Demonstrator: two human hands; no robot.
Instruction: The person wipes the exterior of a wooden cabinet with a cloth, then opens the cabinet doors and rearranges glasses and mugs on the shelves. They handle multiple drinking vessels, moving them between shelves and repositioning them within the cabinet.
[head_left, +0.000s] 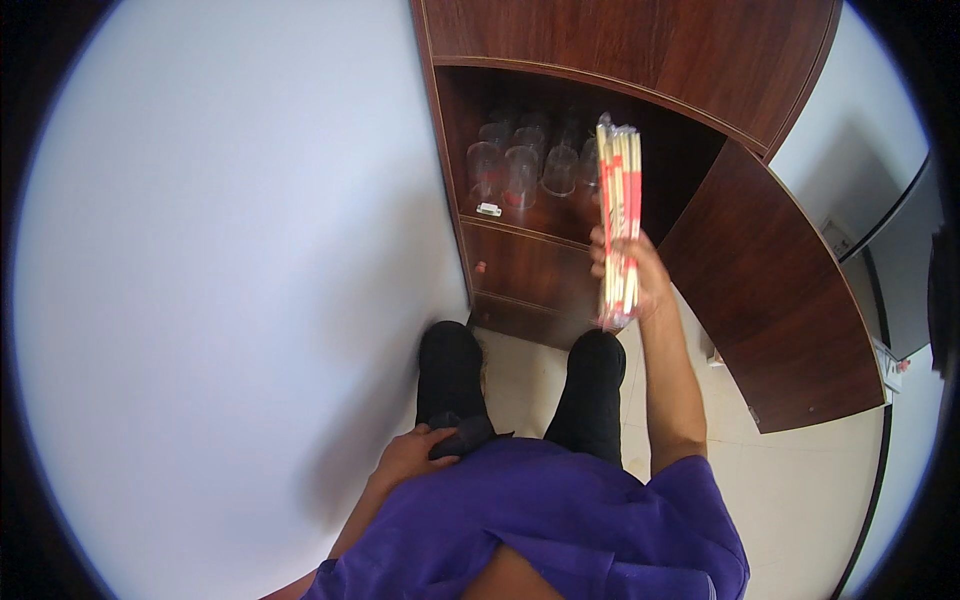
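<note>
My right hand (651, 274) is closed around a bundle of paper-wrapped wooden chopsticks (619, 202) in clear plastic. The bundle stands nearly upright in the picture, in front of an open compartment of a dark wood cabinet (540, 262). On the compartment's shelf, to the left of the chopsticks, are several clear drinking glasses (520, 176); the bundle hides part of the rightmost one. By my left thigh, my left hand (412, 455) grips a bunched black item (459, 435), which looks like thin cloth or a bag.
A hinged cabinet door (780, 292) hangs open to the right. The white wall (225, 262) runs close along my left side. A small white object (489, 210) lies at the shelf's front edge. Beyond the door are a dark screen-like panel (896, 262) and a wall socket (892, 369).
</note>
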